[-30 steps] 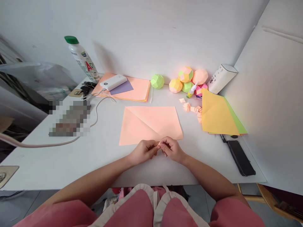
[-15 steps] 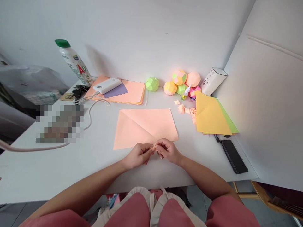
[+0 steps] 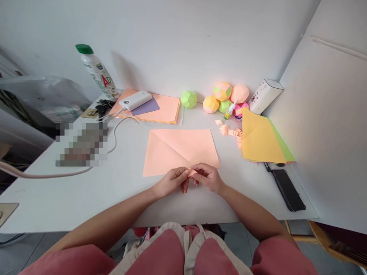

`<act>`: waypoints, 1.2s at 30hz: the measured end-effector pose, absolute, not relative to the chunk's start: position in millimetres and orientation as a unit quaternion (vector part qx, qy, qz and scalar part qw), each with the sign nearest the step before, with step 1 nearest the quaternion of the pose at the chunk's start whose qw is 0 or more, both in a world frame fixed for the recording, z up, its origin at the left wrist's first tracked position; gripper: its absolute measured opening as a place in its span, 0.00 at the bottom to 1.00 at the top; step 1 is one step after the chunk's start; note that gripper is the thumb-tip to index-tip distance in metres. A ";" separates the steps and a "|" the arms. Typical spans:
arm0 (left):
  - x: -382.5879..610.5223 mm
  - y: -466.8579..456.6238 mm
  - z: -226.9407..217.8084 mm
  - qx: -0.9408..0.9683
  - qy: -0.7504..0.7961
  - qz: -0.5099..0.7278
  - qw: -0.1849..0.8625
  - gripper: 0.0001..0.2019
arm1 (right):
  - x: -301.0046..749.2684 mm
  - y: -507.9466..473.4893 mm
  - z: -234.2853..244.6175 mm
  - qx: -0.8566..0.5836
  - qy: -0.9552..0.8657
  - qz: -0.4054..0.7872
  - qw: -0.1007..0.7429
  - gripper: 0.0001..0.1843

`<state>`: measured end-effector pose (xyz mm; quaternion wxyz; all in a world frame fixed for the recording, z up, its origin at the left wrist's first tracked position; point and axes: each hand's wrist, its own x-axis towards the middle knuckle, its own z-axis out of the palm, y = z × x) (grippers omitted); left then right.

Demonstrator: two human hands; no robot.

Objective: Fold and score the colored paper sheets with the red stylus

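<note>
Between my fingertips is a small folded piece of peach paper (image 3: 192, 172). My left hand (image 3: 173, 181) pinches its left side with the thumb on top. From the other side my right hand (image 3: 209, 178) grips it between thumb and forefinger. Both hands are above the front edge of a large peach sheet (image 3: 177, 147), which lies on the desk with a diagonal crease across it. Small folded peach paper pieces (image 3: 231, 132) lie beyond, to the right, beside a single small diamond-shaped piece (image 3: 218, 122).
Paper balls (image 3: 222, 91) and a glue bottle (image 3: 230, 110) stand by the wall. Yellow and green sheets (image 3: 262, 137) and a black phone (image 3: 288, 190) are at right. At left are a bottle (image 3: 100, 74), a white power bank (image 3: 136, 101) on stacked paper, and a cable (image 3: 115, 139).
The folded paper piece, earlier seen as a thin edge, now shows a flat peach face between my fingers. The whole view has shifted slightly.
</note>
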<state>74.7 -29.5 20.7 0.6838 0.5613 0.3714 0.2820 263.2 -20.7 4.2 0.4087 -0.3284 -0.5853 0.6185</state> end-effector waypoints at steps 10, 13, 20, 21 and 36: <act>75.8 -30.1 13.8 0.563 0.384 0.293 0.670 0.26 | 262.3 -22.5 7.8 -0.368 -0.575 0.601 0.415 0.13; 75.2 -29.9 13.8 0.568 0.392 0.305 0.656 0.25 | 262.6 -22.7 9.4 -0.382 -0.595 0.567 0.423 0.14; 75.0 -30.0 13.8 0.564 0.412 0.365 0.615 0.21 | 264.4 -20.6 6.2 -0.378 -0.684 0.438 0.445 0.14; 75.2 -30.2 14.3 0.562 0.413 0.372 0.612 0.21 | 264.4 -20.8 5.6 -0.380 -0.678 0.452 0.438 0.14; 78.9 -31.6 16.4 0.487 0.387 0.416 0.663 0.23 | 263.5 -23.1 3.0 -0.385 -0.651 0.550 0.353 0.17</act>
